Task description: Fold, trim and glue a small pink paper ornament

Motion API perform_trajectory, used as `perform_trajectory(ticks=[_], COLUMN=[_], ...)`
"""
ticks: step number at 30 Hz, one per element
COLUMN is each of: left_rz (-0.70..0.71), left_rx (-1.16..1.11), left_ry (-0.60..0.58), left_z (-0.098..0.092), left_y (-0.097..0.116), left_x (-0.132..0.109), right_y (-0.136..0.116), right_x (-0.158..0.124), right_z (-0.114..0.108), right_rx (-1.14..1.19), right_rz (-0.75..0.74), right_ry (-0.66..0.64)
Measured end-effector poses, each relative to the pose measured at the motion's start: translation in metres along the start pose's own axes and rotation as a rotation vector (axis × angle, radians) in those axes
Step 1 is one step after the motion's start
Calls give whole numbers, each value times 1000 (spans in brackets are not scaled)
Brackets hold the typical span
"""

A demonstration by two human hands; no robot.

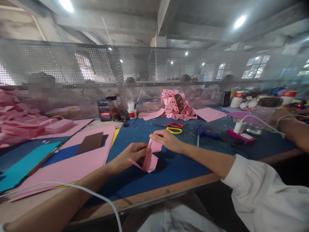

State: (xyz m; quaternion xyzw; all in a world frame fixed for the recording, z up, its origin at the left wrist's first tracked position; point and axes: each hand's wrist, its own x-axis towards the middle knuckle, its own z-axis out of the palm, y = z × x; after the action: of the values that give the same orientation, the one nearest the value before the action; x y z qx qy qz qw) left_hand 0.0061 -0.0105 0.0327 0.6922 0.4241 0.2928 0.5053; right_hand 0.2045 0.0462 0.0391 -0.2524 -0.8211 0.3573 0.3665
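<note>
Between my two hands, a folded strip of pink paper (151,161) is held a little above the blue table mat (183,170). My left hand (135,154) pinches it on the left side, with the fingers closed. From above, my right hand (165,139) grips its upper end between thumb and fingers. The lower part of the strip bends into angled faces, and one narrow end sticks out to the left. Just beyond my right hand lie scissors (174,128) with red and yellow handles. A blue glue gun (207,132) rests farther right.
Pink paper pieces with dark dots (177,104) are heaped at the back, by a perforated metal screen (96,64). Pink sheets (79,166) and a brown card (90,142) lie left. A pink power strip (242,137), a jar (259,116) and another person's arm (293,129) are right. A white cable (96,194) crosses my left forearm.
</note>
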Motion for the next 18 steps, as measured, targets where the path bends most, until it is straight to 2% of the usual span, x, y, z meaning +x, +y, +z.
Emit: perform_trajectory(ticks=[6, 12, 18], left_rz=[-26, 18, 7], left_rx=[-32, 2, -20], left_ry=[-47, -5, -26], left_z=[1, -2, -3], left_y=[2, 2, 2], left_x=[-2, -1, 0], right_y=[0, 4, 6], right_x=[0, 1, 1], right_z=[0, -2, -4], right_rx=[-45, 5, -27], right_rz=[-17, 17, 22], right_ry=[4, -10, -1])
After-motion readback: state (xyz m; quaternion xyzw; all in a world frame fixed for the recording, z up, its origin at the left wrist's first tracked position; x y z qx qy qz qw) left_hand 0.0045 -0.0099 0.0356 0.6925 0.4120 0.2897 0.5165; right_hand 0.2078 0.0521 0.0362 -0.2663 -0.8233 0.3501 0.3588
